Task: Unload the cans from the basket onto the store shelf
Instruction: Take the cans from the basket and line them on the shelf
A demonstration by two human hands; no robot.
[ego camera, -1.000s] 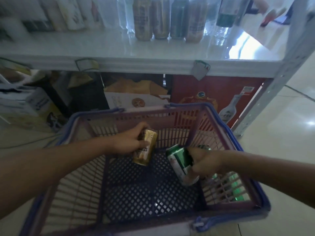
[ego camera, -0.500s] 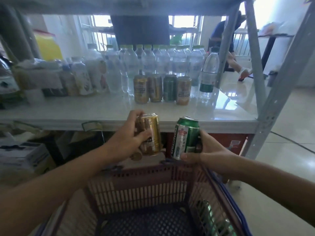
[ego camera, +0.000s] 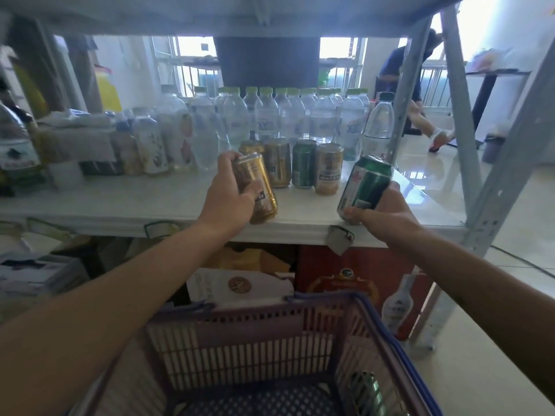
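Both bare forearms reached forward and upward from the lower corners of the view, converging toward the middle. The left hand [ego camera: 229,193] was turned with its back to the camera, fingers curled round a gold can [ego camera: 256,189] and thumb on the near side, holding it tilted. The right hand [ego camera: 380,205] sat a little lower and well apart from the left, palm turned inward, its fingertips [ego camera: 350,212] wrapped under a green can [ego camera: 365,187] that leaned to the right.
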